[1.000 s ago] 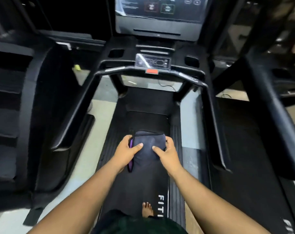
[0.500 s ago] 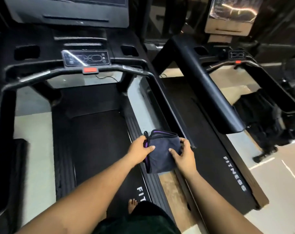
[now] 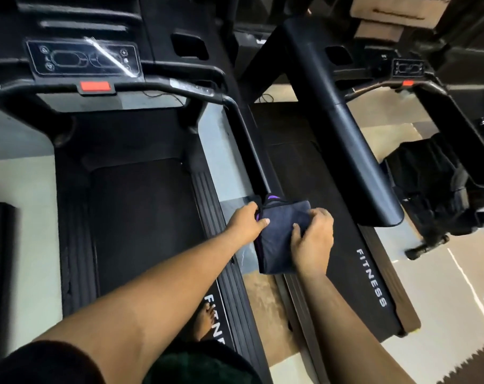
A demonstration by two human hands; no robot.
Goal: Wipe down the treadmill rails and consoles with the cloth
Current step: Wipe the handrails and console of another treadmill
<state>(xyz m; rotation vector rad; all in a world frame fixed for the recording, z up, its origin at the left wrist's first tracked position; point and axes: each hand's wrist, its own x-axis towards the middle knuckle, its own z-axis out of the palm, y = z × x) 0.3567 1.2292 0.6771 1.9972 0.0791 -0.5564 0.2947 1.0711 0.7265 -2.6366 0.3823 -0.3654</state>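
**Both hands grip the cloth at the rail's end**

Left hand (image 3: 246, 223) pinches the folded dark cloth's (image 3: 279, 234) left edge; right hand (image 3: 313, 239) curls round its right side; the cloth sits at the near end of the right handrail (image 3: 249, 142), above the gap between two treadmills.

"FITNESS" on the right treadmill's side rail (image 3: 371, 278); partly hidden "FITN" on the near treadmill's rail (image 3: 217, 317).

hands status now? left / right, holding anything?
Left hand: grips the left edge of the folded dark navy cloth with purple trim.
Right hand: grips the same cloth's right side, thumb on top.
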